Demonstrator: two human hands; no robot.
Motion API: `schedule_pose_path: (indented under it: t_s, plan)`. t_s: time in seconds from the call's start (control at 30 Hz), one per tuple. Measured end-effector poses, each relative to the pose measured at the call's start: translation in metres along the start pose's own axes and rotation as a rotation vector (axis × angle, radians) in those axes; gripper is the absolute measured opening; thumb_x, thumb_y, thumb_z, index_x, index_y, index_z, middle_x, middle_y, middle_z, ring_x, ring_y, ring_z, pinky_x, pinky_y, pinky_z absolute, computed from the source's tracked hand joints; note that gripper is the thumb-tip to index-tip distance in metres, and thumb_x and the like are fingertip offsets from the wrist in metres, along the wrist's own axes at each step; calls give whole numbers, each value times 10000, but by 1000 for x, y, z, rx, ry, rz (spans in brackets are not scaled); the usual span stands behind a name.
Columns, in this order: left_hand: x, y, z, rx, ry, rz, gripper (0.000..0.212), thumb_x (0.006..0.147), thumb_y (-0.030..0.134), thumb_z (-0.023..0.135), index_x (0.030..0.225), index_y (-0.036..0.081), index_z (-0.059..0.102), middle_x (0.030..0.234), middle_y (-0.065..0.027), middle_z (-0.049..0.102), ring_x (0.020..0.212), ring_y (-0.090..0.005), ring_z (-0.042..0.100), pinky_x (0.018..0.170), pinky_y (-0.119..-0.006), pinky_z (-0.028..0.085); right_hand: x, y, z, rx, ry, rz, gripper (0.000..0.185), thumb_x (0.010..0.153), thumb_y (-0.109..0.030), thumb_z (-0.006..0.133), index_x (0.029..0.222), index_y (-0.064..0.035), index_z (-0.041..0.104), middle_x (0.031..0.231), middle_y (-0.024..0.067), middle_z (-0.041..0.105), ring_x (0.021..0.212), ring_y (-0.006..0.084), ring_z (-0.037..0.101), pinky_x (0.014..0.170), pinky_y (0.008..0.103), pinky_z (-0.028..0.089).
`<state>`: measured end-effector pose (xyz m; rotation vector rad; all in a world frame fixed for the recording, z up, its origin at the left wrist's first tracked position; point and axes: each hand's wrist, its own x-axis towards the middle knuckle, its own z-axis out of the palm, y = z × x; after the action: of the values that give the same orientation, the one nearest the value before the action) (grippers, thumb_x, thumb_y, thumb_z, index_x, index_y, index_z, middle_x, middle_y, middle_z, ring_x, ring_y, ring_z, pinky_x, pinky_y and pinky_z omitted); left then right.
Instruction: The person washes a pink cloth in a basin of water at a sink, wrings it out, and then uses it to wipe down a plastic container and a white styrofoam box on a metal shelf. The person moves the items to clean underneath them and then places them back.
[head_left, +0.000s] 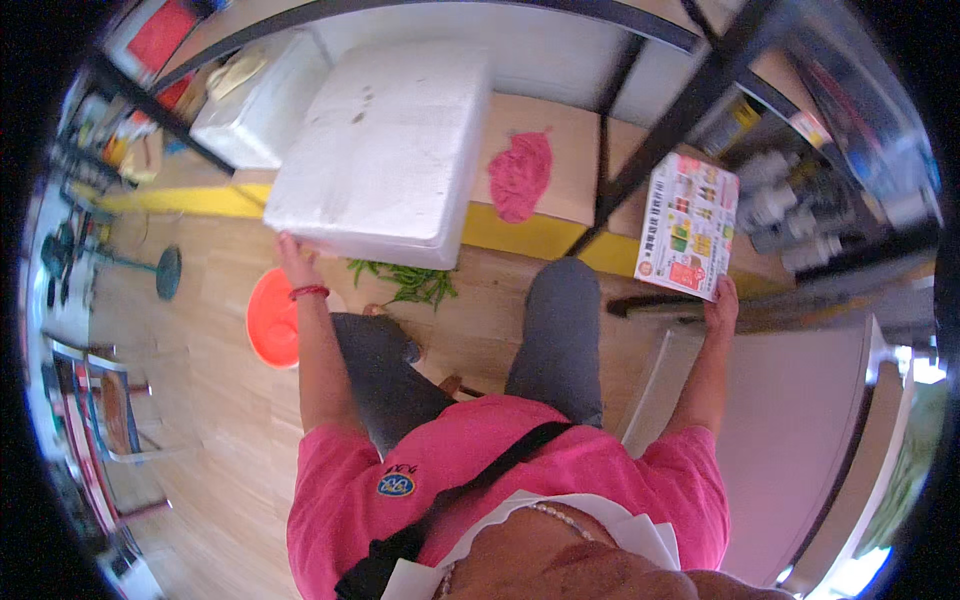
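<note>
My left hand is at the near left corner of a large white foam box, its fingers gripping the lower edge. The box sits at a slant, its near end jutting past the shelf's yellow front edge. On the right, my right hand pinches the lower corner of a printed flyer bearing product pictures and writing. The flyer is held up beside a black shelf post. Green chili peppers or similar pods lie below the box, partly hidden by it.
An orange-red plastic basin stands on the wooden floor by my left forearm. A crumpled pink cloth lies on the low shelf. Another white foam box is farther left. A black metal post rises near the flyer; a white cabinet is at right.
</note>
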<state>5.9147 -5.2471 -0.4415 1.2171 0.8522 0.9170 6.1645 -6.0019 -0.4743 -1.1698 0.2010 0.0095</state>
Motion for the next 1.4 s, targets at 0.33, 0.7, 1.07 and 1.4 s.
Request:
schedule_pose_path:
  t_s: [0.33,0.7,1.07,1.4]
  plan:
    - [-59,-2,12,-167,113,105,501,883,422,437,1255,96,361,1215,-48,418,1099,-192,398,896,-388,334,-20,8,161,-1276,-455,-232,282,827,-237,574,978,0,604,880,120,626,855,224,589,763,312,450]
    - [-34,-43,-7,73,-66,257,433,898,283,375,1245,23,379,1258,-143,406,1097,-265,451,869,-387,420,-54,78,271,-1209,-622,-449,251,786,-296,553,908,-91,632,922,157,609,892,320,569,790,410,449]
    - [-12,-39,27,264,-65,519,355,847,165,440,1164,6,448,1119,-119,508,1025,-242,485,840,-390,424,-6,117,276,-1347,-612,-423,247,830,-226,481,994,-97,613,988,189,576,929,335,552,803,419,445]
    - [-7,-6,34,-279,129,181,555,920,498,261,1209,64,450,1193,-71,507,1061,-180,486,878,-328,394,12,161,366,-1641,-446,-930,531,745,-458,588,1129,-96,540,1240,185,450,1140,345,425,968,417,330]
